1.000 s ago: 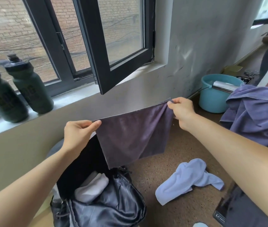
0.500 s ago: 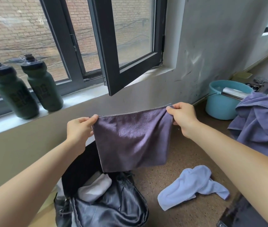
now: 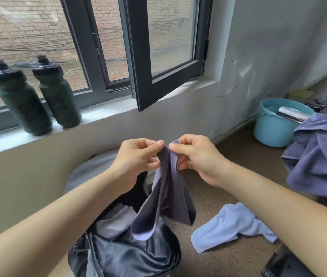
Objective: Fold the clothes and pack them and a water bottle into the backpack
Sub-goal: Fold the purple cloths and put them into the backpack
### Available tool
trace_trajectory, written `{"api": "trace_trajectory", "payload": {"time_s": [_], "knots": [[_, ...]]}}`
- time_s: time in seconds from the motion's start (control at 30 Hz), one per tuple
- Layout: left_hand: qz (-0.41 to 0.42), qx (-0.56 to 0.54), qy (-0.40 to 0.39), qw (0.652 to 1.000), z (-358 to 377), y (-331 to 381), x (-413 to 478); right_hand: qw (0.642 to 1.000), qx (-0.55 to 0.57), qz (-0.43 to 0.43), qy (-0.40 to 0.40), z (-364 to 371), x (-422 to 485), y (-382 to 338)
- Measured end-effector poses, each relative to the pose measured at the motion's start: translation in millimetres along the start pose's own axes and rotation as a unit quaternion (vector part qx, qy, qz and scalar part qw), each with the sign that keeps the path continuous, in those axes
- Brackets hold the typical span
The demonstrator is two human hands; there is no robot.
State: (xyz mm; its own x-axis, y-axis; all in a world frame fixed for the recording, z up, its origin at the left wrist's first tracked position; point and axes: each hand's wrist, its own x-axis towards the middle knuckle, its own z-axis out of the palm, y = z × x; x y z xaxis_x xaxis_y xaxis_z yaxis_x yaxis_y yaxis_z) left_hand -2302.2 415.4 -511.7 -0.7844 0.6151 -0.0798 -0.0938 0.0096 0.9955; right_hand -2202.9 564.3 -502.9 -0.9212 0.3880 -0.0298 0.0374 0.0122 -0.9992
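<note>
Two hands meet below the window sill. The left hand (image 3: 138, 156) and the right hand (image 3: 196, 158) each hold one top corner of a soft dark purple cloth (image 3: 168, 200). Each grip is a pinch of thumb on forefinger, and the corners nearly touch. The cloth hangs doubled over the open mouth of a shiny black backpack (image 3: 130, 254), where a folded white garment (image 3: 116, 218) lies inside.

The lower edges look uneven, so I think the corners should be matched before one grip lets go.

Two dark green plastic water bottles (image 3: 58, 92) stand on the sill, well apart from the bag. The dark window sash (image 3: 158, 56) juts inward above the hands and could hinder a reach. A crumpled pale blue cloth (image 3: 230, 226) and a blue-violet heap of fabric (image 3: 318, 156) wait at the right.
</note>
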Motion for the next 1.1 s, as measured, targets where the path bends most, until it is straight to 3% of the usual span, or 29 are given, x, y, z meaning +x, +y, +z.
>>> {"api": "trace_trajectory", "payload": {"time_s": [0.23, 0.4, 0.57, 0.67, 0.77, 0.87, 1.1], "knots": [[0.011, -0.012, -0.027, 1.000, -2, 6, -7, 0.996, 0.066, 0.001, -0.053, 3, -11, -9], [0.037, -0.025, -0.073, 0.996, -1, 9, -11, 0.984, -0.151, -0.089, -0.032, -2, -10, -6], [0.070, 0.007, -0.100, 0.993, -4, 9, -9, 0.969, -0.191, -0.117, -0.100, -12, -5, -12], [0.073, 0.006, -0.113, 0.991, -3, 8, -9, 0.966, -0.216, -0.124, -0.066, -17, 0, -11], [0.116, 0.121, -0.059, 0.984, -4, -6, -6, 0.972, -0.208, -0.110, -0.024, -23, 6, -10], [0.171, 0.274, 0.017, 0.946, -1, -25, -5, 0.979, -0.169, -0.113, 0.005, -29, 8, -14], [0.175, 0.307, 0.079, 0.932, 24, -47, -7, 0.981, -0.145, -0.125, 0.018, -41, 5, -22]]}}
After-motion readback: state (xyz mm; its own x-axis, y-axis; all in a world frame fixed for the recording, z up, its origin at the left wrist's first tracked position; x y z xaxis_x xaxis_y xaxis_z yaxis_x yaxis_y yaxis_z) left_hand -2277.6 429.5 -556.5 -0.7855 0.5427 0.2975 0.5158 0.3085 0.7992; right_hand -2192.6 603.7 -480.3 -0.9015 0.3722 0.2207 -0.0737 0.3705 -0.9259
